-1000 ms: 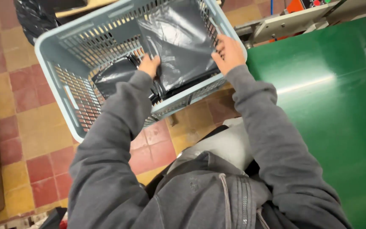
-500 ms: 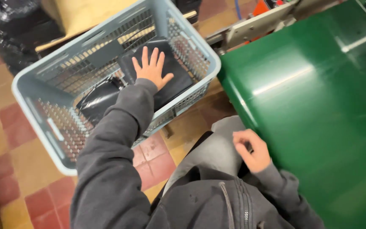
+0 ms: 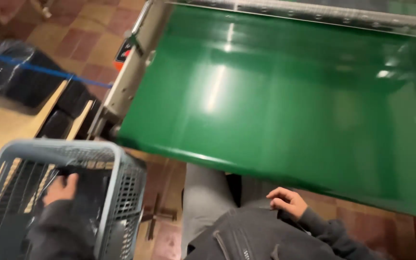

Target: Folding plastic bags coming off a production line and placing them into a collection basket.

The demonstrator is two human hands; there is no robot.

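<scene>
left hand down in grey basket, flat on black bag, not gripping; right hand loose, empty by green belt

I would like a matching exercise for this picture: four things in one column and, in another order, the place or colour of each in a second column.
Things:
1. left hand
2. right hand
3. belt
4. floor

Places or colours:
A. glossy green
B. inside the grey basket, on a black bag
C. red and tan tiles
D. empty, near the belt's near edge, over the lap

Pairs: 1-B, 2-D, 3-A, 4-C
</scene>
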